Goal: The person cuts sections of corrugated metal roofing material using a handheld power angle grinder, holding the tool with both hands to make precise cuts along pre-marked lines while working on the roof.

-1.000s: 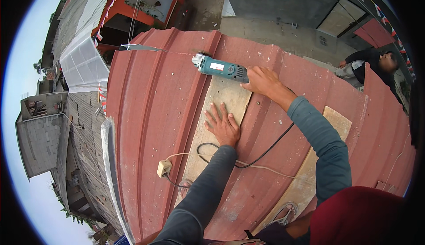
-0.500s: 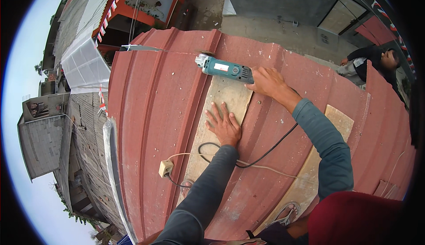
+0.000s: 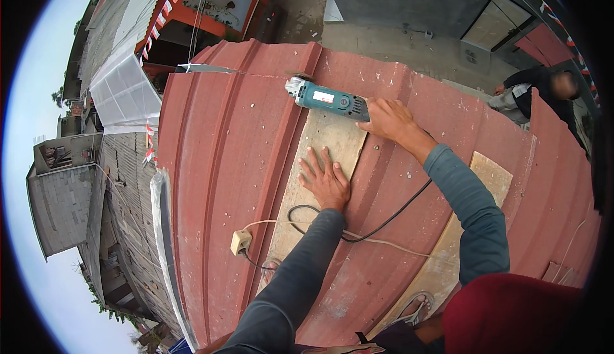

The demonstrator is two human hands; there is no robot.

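Observation:
My right hand (image 3: 391,121) is wrapped round the rear of a teal angle grinder (image 3: 329,99). The grinder's disc (image 3: 303,75) rests at a raised rib of the red metal roof (image 3: 211,143), level with a thin cut line that runs left across the sheet. Flat on a wooden plank (image 3: 332,135) lies my left hand (image 3: 327,181), fingers spread, just below the tool. From the grinder a black cord (image 3: 403,212) runs down beneath my right arm and loops near my left wrist.
A cream socket block (image 3: 241,242) sits on the roof at left. My sandalled foot (image 3: 417,306) stands on a second plank (image 3: 489,172). The roof's far edge drops to a concrete yard (image 3: 377,44). Below at right is another person (image 3: 543,92). A cut flap (image 3: 204,68) lifts at far left.
The view has shifted very slightly. Both hands and the grinder keep nearly the same place on the roof.

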